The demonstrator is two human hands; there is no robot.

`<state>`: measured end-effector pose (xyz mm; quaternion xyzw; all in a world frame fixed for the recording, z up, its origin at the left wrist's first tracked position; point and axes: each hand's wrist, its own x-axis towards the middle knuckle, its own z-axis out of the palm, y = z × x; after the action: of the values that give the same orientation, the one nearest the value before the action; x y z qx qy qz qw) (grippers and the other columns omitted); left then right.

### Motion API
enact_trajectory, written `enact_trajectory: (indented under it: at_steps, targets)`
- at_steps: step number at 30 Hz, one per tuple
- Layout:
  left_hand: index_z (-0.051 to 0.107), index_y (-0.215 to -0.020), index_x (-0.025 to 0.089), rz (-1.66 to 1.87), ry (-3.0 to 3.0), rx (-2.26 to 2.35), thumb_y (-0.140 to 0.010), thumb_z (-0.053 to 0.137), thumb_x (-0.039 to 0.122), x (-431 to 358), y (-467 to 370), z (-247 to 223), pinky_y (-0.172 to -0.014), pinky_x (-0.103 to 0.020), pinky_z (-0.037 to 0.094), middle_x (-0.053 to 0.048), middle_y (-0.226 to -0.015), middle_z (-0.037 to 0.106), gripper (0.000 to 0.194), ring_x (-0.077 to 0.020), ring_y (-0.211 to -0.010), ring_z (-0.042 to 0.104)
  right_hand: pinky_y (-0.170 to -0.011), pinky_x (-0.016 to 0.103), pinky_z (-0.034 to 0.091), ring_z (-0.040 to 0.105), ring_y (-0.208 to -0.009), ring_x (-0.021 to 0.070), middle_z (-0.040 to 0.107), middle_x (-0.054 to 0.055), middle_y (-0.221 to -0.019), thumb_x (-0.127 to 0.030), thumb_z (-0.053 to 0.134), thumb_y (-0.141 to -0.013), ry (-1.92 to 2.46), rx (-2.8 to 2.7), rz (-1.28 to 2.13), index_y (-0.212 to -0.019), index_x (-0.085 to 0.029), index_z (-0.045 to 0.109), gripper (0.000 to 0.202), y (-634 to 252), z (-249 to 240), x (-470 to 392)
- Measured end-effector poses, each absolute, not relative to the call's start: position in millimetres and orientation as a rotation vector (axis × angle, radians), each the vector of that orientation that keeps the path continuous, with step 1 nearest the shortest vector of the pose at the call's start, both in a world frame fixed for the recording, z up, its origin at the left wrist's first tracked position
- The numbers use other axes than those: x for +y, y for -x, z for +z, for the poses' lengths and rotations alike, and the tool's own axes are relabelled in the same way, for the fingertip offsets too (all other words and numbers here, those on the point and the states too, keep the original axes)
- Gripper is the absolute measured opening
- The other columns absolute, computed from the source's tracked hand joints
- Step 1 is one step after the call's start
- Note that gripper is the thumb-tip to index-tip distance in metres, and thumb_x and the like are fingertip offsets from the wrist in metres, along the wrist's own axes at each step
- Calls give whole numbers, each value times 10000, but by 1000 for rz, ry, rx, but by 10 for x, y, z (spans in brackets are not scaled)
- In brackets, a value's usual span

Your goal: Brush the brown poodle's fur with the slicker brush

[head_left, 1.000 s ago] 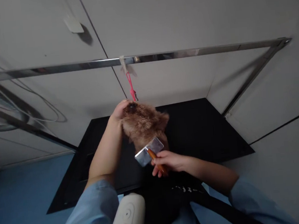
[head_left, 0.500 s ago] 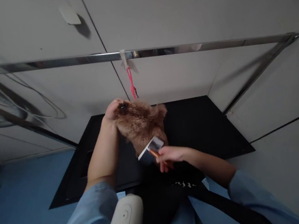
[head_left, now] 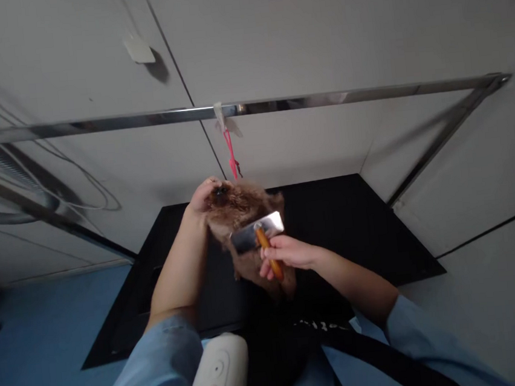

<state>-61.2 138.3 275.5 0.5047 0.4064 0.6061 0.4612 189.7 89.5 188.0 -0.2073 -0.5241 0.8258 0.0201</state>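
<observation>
A curly brown dog [head_left: 240, 202] stands on a black table, its dark nose turned up toward the camera. My left hand [head_left: 203, 195] is closed around the dog's muzzle from the left side. In my right hand [head_left: 284, 254] is a slicker brush [head_left: 270, 253] with an orange-brown wooden handle and a wide shiny metal head. The brush head lies across the fur below the dog's face, and its pin side faces away from me, out of sight. A red cord [head_left: 230, 153] hangs just above the dog's head; its lower end disappears at the fur.
A metal bar [head_left: 303, 102] crosses above the black table [head_left: 334, 228], with the cord tied to it. Cables and a grey hose [head_left: 14, 171] hang at the left by the wall. A white device [head_left: 218, 376] with a yellow light sits low in front of me.
The slicker brush has moved up the dog's coat, and its head has turned from a steep slant to nearly level. My left hand keeps its hold on the dog's muzzle.
</observation>
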Motion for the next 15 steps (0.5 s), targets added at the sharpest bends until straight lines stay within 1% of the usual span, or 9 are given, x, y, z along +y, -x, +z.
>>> enact_trajectory:
  at_steps: [2,5,6,9,10,12,14,15]
  targets:
    - [438,-518,164,1441,-1268,962,-621,614,278,1384,595,2759,-564,-265,460,-23,-535,566,233,-151,-556,573,-494,178,459,652,-559,117,696,35,-679,-335,625,-834,679,-1680,2557,-811,-150,466,244,-1901,1902,906]
    - [442,-531,157,1392,-1271,949,-618,621,276,1394,535,2786,-539,-248,451,-23,-557,589,232,-145,-559,580,-457,194,449,640,-517,134,687,41,-650,-350,625,-824,638,-1803,2784,-785,-148,466,260,-1904,1938,897]
    - [455,-533,152,1383,-1273,957,-610,633,270,1403,506,2802,-540,-241,451,-22,-565,599,227,-141,-564,581,-462,193,448,641,-524,132,691,42,-667,-355,621,-827,592,-1788,2768,-795,-149,468,259,-1899,1958,895]
    - [521,-541,131,1307,-1300,978,-567,679,265,1447,395,2863,-543,-228,450,-33,-579,627,209,-133,-564,582,-476,153,417,660,-597,114,703,41,-744,-372,607,-847,519,-1705,2489,-834,-152,473,258,-1865,2012,883]
    - [537,-537,126,1269,-1313,979,-551,691,273,1464,354,2884,-531,-225,443,-39,-574,629,214,-130,-548,576,-474,148,407,663,-607,113,701,43,-746,-386,603,-851,526,-1710,2457,-828,-152,470,270,-1853,2017,873]
    - [561,-532,117,1195,-1334,979,-539,702,298,1495,280,2919,-508,-224,432,-53,-572,636,230,-130,-523,571,-469,162,412,659,-582,125,691,43,-706,-429,609,-838,554,-1765,2573,-797,-154,456,318,-1835,2008,846]
    - [583,-534,110,1145,-1348,986,-539,703,327,1519,229,2944,-498,-231,431,-67,-578,643,248,-136,-514,574,-498,204,450,652,-557,141,684,46,-679,-469,623,-814,519,-1766,2722,-784,-159,441,361,-1835,2000,830]
    - [594,-538,106,1135,-1356,995,-538,702,340,1529,215,2952,-497,-236,434,-73,-581,647,258,-140,-511,577,-528,222,468,656,-573,144,688,51,-697,-476,627,-810,485,-1727,2704,-793,-162,437,368,-1841,2002,832]
